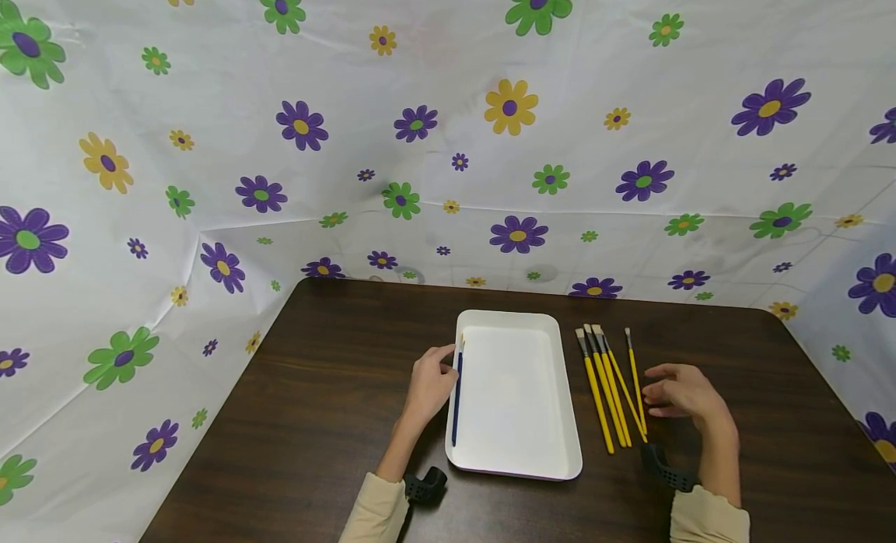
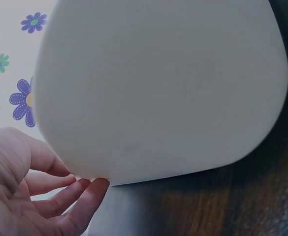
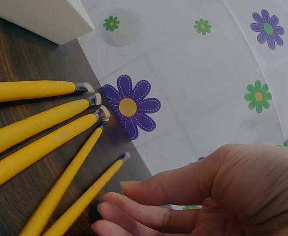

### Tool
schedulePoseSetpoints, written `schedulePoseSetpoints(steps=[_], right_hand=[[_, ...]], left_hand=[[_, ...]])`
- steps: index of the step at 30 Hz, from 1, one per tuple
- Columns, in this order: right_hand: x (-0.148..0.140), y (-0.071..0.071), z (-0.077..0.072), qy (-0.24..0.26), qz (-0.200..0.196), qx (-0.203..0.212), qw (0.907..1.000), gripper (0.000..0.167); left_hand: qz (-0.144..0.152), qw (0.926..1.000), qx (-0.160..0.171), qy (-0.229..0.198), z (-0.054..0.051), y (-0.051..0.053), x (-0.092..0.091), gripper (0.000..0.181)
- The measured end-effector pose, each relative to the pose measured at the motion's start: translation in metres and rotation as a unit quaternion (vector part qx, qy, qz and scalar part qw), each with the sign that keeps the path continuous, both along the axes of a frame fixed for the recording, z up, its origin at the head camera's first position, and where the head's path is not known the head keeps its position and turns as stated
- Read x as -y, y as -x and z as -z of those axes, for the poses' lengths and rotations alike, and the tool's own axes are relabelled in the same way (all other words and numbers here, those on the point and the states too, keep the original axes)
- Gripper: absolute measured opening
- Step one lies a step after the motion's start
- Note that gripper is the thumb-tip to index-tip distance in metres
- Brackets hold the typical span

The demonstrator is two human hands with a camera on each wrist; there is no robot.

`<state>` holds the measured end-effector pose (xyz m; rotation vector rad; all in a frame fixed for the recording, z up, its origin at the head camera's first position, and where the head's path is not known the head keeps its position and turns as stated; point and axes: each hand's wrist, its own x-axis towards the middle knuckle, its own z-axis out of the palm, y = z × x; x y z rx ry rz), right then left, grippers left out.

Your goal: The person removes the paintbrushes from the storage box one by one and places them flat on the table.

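A white tray (image 1: pixel 518 395) lies on the brown table, with a thin dark blue brush (image 1: pixel 457 403) along its inner left side. The left hand (image 1: pixel 428 386) grips the tray's left rim; in the left wrist view that hand (image 2: pixel 45 191) has its bent fingertips on the edge of the tray (image 2: pixel 163 98). Several yellow brushes (image 1: pixel 607 395) lie right of the tray, bristles toward the back. Just right of the thinnest yellow brush (image 1: pixel 636 383), the right hand (image 1: pixel 689 395) has loosely bent fingers and holds nothing; the right wrist view shows that hand (image 3: pixel 193 196) beside the yellow brushes (image 3: pixel 40 118).
A white cloth (image 1: pixel 448 154) with printed flowers hangs behind the table (image 1: pixel 315 387) and along its sides. Black straps (image 1: pixel 425 486) are on both wrists, below light beige sleeves (image 1: pixel 378 512).
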<state>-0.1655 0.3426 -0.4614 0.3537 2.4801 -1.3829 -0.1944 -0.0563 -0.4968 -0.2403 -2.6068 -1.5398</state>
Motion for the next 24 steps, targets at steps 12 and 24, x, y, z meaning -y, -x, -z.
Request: schedulePoseSetpoints(steps=[12, 24], right_hand=[[-0.003, 0.002, 0.000, -0.002, 0.006, -0.015, 0.9999, 0.044], [-0.001, 0.001, -0.011, -0.007, 0.024, -0.051, 0.9984, 0.042]], left_hand=[[-0.001, 1.0000, 0.000, 0.004, 0.001, 0.000, 0.000, 0.042], [-0.003, 1.0000, 0.002, 0.003, 0.002, 0.002, 0.000, 0.042]])
